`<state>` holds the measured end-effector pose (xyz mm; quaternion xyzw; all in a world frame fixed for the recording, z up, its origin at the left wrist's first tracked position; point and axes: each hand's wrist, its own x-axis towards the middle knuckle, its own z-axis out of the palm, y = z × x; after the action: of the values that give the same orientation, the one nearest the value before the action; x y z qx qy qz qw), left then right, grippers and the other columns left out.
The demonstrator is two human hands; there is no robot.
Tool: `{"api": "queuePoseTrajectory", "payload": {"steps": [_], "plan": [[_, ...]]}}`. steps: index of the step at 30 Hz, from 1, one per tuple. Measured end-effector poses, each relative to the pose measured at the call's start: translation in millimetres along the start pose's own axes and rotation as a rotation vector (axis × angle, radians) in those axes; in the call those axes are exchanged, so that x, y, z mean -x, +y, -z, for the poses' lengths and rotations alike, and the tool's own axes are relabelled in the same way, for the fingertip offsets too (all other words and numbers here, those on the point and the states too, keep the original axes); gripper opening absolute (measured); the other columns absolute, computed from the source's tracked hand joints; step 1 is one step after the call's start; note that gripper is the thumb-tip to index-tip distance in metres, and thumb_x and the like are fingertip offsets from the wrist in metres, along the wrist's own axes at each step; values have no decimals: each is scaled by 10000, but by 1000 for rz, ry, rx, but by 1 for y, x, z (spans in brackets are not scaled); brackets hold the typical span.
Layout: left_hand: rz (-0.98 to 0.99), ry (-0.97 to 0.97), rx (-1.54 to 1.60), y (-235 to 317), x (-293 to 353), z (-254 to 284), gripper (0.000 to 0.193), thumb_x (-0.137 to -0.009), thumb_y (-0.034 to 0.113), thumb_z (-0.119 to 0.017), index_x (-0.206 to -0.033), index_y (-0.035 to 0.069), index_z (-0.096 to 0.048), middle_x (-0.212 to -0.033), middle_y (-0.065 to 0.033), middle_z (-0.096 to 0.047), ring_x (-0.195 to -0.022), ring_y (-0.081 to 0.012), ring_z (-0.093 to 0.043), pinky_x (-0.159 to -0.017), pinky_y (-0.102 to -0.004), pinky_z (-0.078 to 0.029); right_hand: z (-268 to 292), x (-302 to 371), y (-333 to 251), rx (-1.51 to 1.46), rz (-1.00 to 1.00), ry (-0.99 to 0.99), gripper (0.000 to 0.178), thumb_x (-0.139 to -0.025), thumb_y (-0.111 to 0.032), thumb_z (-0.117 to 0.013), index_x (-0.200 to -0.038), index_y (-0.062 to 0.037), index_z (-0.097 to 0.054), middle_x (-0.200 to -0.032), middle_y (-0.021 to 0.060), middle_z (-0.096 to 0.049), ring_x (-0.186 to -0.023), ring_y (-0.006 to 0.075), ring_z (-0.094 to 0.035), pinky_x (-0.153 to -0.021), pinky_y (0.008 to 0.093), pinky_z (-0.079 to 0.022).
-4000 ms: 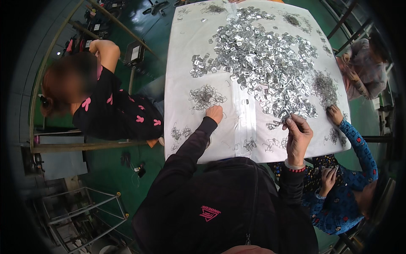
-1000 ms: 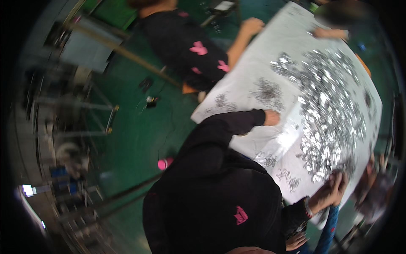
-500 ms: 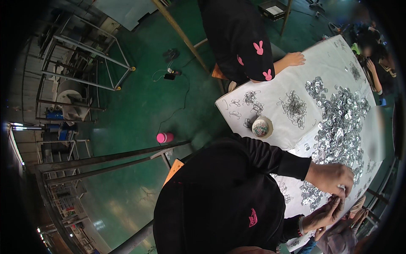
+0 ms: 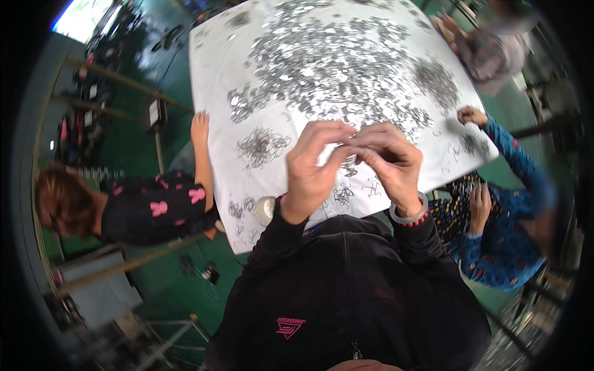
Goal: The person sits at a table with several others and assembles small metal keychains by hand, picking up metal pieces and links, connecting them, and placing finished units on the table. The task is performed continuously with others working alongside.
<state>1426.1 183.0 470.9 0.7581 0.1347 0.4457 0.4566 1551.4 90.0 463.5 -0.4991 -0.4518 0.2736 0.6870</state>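
Observation:
My left hand (image 4: pixel 310 166) and my right hand (image 4: pixel 396 162) meet above the near middle of the white-covered table (image 4: pixel 223 127). Thumbs and fingertips of both are pinched together, almost touching. Whatever small piece they hold is hidden by the fingers and blur. Just beyond them spreads a big heap of small shiny silver metal pieces (image 4: pixel 328 68). Beneath my hands lie a small bunch of thin dark wire hooks (image 4: pixel 342 196) and a few loose hooks. Beside my left wrist stands a round pale bowl (image 4: pixel 265 210), partly covered by my sleeve.
More dark wire pieces (image 4: pixel 263 147) lie in a pile at the left, with another pile (image 4: pixel 436 83) at the far right. A person in black with pink rabbits (image 4: pixel 158 207) sits left. A person in patterned blue (image 4: pixel 507 210) sits right, another person (image 4: pixel 495 52) beyond.
My view has swung round, so the table and my hands now stand centred rather than at the right. Both hands stay close together, fingertips pinched.

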Motion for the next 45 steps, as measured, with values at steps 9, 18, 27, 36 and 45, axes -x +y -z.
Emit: {"api": "queuePoseTrajectory", "payload": {"steps": [9,18,27,36,45], "plan": [[89,-6,188,7,1,9,112,-821,-82,-597,-908,-17,-569,-857,-124,-642,-796,-158,-602,-672,-260,-501,149,4,173,540,-565,314,205,-812,-109,-627,-952,39,-652,-665,85,-623,-565,116,-583,-537,256,-470],[41,54,164,15,2,21,108,-830,-69,-592,-911,-10,-552,-865,-140,-632,-811,-194,-586,-697,-286,-485,156,54,300,1103,-383,323,308,-669,-68,-697,-958,16,-630,-1033,218,-496,-997,403,-474,-870,452,-429],[41,85,171,11,-3,18,111,-854,-30,-593,-941,-4,-529,-902,-164,-626,-837,-202,-595,-751,-298,-485,149,28,263,326,-524,560,275,-771,-228,-659,-755,45,-689,-558,91,-586,-484,224,-524,-523,344,-430],[-68,175,224,12,-6,15,133,-848,-58,-583,-956,-5,-525,-916,-179,-621,-831,-196,-588,-730,-289,-491,175,10,258,638,-547,607,252,-793,-109,-546,-992,-3,-659,-757,155,-664,-649,197,-629,-624,317,-485],[-125,176,208,10,-9,22,218,-769,-152,-573,-932,-8,-547,-887,-165,-627,-836,-231,-600,-730,-307,-493,97,40,299,1104,-247,-156,285,-704,-64,-642,-965,31,-579,-964,257,-590,-940,403,-564,-811,448,-462]]}}
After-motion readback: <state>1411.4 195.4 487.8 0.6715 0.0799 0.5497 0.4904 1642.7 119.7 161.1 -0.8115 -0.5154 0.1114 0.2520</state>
